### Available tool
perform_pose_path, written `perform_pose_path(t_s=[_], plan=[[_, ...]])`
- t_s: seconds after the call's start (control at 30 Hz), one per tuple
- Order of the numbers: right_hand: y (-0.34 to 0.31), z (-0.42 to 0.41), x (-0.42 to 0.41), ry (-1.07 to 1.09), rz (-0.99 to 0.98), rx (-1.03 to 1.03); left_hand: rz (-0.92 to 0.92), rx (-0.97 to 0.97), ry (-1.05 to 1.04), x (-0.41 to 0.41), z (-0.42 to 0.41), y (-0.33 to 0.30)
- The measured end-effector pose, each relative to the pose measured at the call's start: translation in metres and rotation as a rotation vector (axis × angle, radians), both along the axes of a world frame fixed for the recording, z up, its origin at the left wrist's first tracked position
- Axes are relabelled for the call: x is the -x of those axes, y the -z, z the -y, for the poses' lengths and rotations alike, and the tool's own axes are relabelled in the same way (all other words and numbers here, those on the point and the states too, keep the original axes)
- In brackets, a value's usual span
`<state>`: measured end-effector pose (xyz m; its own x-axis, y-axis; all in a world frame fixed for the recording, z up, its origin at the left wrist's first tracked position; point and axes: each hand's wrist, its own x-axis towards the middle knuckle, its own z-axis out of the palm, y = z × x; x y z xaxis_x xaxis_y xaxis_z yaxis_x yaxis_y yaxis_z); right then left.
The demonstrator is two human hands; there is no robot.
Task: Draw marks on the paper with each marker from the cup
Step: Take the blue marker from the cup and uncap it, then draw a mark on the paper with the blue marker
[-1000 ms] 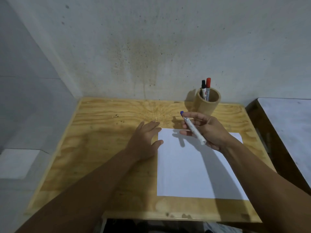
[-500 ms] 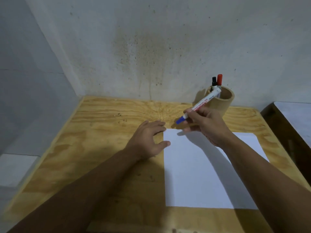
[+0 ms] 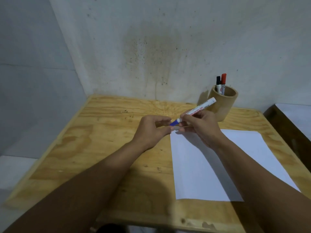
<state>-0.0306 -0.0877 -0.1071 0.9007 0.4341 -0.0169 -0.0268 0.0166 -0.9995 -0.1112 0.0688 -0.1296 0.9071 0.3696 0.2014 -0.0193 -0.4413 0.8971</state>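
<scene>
My right hand [image 3: 201,127] grips the blue marker [image 3: 193,112] above the paper's [image 3: 218,165] far left corner, while my left hand [image 3: 151,130] pinches its blue cap [image 3: 175,122]. Behind, the cup [image 3: 222,105] holds a black marker [image 3: 218,84] and a red marker [image 3: 223,82] near the wall on the table [image 3: 101,140].

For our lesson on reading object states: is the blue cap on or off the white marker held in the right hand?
On. The blue cap still covers the white marker's tip; left-hand fingers are closing around it.
</scene>
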Motion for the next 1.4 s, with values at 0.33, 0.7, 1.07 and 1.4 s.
perform_pose_path(t_s=[0.33, 0.7, 1.07, 1.4], plan=[[0.001, 0.002, 0.000, -0.048, -0.019, -0.079, 0.050, -0.149, -0.063, -0.006, 0.004, 0.002], [-0.013, 0.028, -0.031, 0.049, 0.068, -0.084, 0.052, -0.117, -0.063, 0.001, -0.007, -0.001], [0.004, 0.018, -0.013, 0.108, 0.070, -0.078, -0.041, -0.429, -0.201, -0.006, -0.044, -0.011], [0.021, 0.013, -0.011, 0.208, 0.000, -0.121, -0.076, -0.440, -0.188, -0.001, -0.042, -0.014]])
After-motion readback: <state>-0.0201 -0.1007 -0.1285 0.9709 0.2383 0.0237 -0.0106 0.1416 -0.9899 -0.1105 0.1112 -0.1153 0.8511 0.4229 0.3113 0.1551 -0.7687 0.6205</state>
